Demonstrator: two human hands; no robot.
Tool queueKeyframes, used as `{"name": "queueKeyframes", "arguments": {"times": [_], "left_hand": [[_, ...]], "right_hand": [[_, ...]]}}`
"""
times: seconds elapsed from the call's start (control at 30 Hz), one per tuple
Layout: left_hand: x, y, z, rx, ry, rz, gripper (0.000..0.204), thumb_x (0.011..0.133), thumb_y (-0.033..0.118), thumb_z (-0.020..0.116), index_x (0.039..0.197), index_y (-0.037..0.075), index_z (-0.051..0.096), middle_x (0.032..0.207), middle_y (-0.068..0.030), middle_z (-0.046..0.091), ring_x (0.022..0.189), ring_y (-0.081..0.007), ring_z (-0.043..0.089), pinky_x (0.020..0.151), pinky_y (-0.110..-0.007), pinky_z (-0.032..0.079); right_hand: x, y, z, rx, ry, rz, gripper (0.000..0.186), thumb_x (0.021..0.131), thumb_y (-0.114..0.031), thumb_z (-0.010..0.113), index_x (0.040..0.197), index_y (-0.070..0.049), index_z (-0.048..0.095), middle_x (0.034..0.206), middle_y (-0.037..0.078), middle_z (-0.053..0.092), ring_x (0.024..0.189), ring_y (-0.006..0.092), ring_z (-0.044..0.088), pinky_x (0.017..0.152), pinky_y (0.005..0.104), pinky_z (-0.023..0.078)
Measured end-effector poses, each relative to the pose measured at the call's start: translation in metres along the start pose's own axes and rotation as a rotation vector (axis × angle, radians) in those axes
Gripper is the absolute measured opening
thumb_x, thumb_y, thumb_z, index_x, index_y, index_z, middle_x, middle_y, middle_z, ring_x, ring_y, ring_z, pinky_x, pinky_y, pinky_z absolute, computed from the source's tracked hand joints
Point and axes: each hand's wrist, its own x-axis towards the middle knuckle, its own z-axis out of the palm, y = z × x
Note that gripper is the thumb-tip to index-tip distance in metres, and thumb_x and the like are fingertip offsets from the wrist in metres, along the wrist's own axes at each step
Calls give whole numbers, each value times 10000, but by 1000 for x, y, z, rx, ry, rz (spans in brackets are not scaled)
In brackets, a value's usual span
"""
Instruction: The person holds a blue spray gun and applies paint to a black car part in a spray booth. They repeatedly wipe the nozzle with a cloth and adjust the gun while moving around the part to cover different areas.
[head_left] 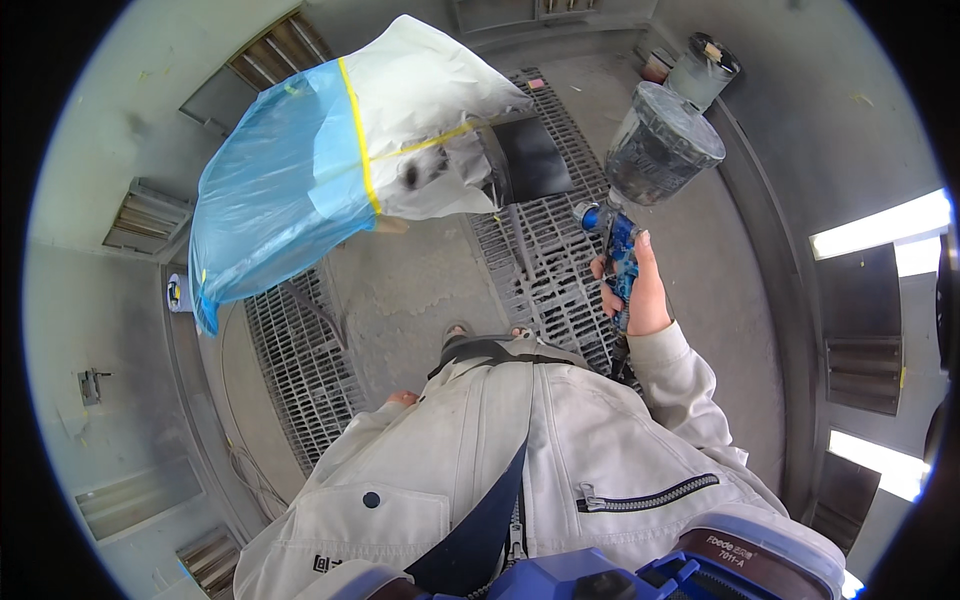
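Note:
My right hand (648,295) is closed round the handle of a blue spray gun (622,258), thumb up along its back. A large paint-smeared cup (655,150) sits on top of the gun. Ahead of the gun and to its left is a part with a bare dark panel (532,157). White masking paper (430,75) and blue plastic film (275,185) cover the rest of it, joined by yellow tape (358,135). Black overspray marks the paper. My left hand (405,398) hangs low beside my jacket, mostly hidden, its fingers unclear.
Metal floor gratings (545,265) run along the concrete floor (415,280) on both sides. Paint buckets (700,75) stand by the far right wall. A hose (240,450) lies along the left wall. Lit lamps (880,225) and vents line the booth. A respirator (760,555) shows at the lower edge.

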Motion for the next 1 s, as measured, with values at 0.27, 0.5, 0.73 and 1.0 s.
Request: {"name": "queueKeyframes", "arguments": {"times": [0.27, 0.5, 0.73, 1.0], "left_hand": [[-4, 3, 9, 10, -4, -45, 457, 958, 482, 566, 1283, 264, 804, 1334, -101, 763, 1281, -335, 698, 1095, -427, 540], [-8, 11, 3, 16, 2, -86, 453, 956, 473, 573, 1287, 267, 803, 1350, -89, 759, 1299, -330, 690, 1101, -422, 537], [-14, 24, -5, 1, 9, -133, 449, 954, 467, 575, 1286, 271, 804, 1353, -82, 761, 1302, -334, 691, 1101, -423, 539], [-7, 15, 4, -63, 31, -200, 446, 965, 452, 554, 1290, 278, 805, 1344, -82, 766, 1282, -332, 701, 1100, -426, 537]], "right_hand": [[-1, -2, 0, 15, -47, 4, 720, 1084, -717, 419, 1193, -21, 569, 938, 106, 660, 478, 99, 418, 445, 266, 390], [0, -1, -1, 7, -49, 2, 743, 1081, -724, 419, 1228, -14, 577, 939, 105, 662, 477, 96, 415, 446, 266, 390], [2, 2, -4, -3, -44, -2, 750, 1076, -738, 413, 1180, -17, 591, 929, 100, 660, 476, 89, 416, 445, 262, 395], [4, 1, -7, 16, -23, 14, 743, 1088, -714, 412, 1224, -14, 623, 914, 82, 660, 486, 94, 431, 454, 266, 397]]}}
